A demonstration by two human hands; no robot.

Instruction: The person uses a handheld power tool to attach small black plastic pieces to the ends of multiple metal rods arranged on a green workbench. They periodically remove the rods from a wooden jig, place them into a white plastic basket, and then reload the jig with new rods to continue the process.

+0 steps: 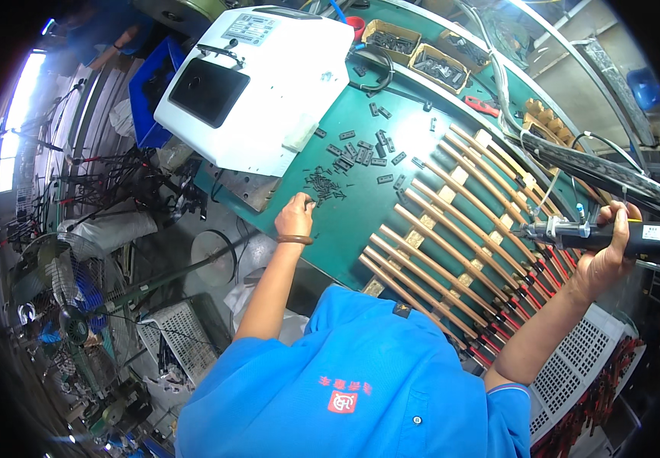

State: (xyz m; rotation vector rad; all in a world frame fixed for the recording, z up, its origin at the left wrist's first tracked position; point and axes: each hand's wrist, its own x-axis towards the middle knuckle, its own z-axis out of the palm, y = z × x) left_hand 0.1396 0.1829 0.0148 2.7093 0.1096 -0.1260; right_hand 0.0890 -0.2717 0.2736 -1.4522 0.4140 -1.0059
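My left hand point(295, 217), with a brown bracelet on its wrist, is at the near left edge of the green bench. Its fingers are pinched together beside a pile of small dark screws point(322, 185); whatever they hold is too small to make out. On the right, my right hand point(603, 266) is wrapped round a black power screwdriver point(643, 239). The driver lies level, its silver nose pointing left over a row of copper-coloured tubes point(452, 229). These tubes have red and black ends and rest side by side on pale slotted supports point(425, 224). Small black rectangular plates point(360, 154) lie scattered beyond the screws.
A large white machine point(269, 84) stands at the bench's far left. Cardboard boxes of small parts point(440, 69) and red-handled pliers point(482, 106) line the back. Cables point(498, 61) run along the right. White crates point(582, 359) and a fan point(74, 324) flank the bench.
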